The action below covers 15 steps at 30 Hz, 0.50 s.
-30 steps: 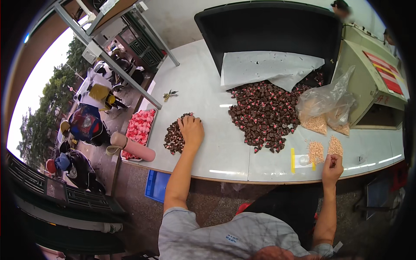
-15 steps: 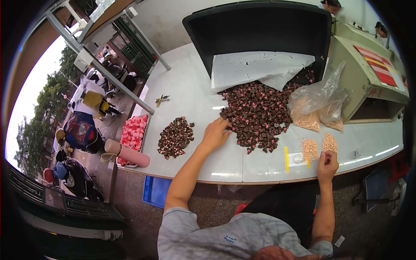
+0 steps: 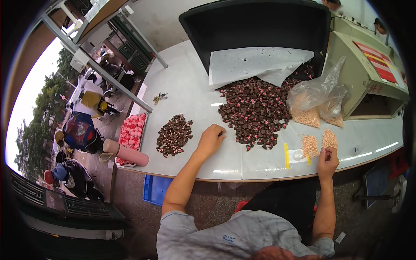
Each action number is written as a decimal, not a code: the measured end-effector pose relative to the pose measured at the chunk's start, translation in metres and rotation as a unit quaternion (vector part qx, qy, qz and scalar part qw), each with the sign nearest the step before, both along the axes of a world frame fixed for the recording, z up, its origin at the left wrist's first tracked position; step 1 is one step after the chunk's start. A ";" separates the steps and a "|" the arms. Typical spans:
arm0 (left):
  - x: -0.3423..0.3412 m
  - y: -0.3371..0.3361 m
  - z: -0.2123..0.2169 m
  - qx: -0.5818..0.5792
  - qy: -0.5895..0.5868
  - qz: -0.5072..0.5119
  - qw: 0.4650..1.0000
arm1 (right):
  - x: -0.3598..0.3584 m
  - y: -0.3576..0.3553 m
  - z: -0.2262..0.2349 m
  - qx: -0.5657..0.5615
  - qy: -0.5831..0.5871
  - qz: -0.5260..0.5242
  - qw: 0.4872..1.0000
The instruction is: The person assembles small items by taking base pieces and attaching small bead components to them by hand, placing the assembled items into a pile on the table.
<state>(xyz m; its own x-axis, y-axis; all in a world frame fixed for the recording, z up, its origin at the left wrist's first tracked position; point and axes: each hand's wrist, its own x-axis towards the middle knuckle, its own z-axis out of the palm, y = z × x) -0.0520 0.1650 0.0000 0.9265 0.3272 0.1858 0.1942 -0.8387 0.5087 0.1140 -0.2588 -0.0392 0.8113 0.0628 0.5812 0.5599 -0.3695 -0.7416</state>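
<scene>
My left hand is closed in a pinch on a small dark brown piece, just left of a big pile of dark brown pieces with pink spots. A smaller pile of dark pieces with pale spots lies farther left. My right hand is closed, fingertips together, at the near edge of a small heap of beige bits. Whatever is between those fingers is too small to make out. Beside it, another heap of beige bits lies near yellow tape strips.
A black bin lies tipped behind the big pile, with a white sheet. Clear bags of beige bits stand near a greenish metal box. At the left are a tray of pink pieces and a pink bottle.
My left hand has drawn back slightly left from the edge of the big pile, and a dark piece now shows at its fingertips. My right hand has stayed nearly in place by the beige heap.
</scene>
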 end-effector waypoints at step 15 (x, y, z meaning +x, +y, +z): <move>-0.017 0.010 0.020 0.167 0.068 -0.102 0.978 | 0.000 -0.001 0.000 -0.002 -0.006 -0.009 1.000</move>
<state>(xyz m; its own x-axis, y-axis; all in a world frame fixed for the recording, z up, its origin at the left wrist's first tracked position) -0.0689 0.1747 0.0196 0.9897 0.0749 0.1218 0.0521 -0.9822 0.1807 0.1141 -0.2601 -0.0392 0.8052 0.0506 0.5908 0.5621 -0.3824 -0.7333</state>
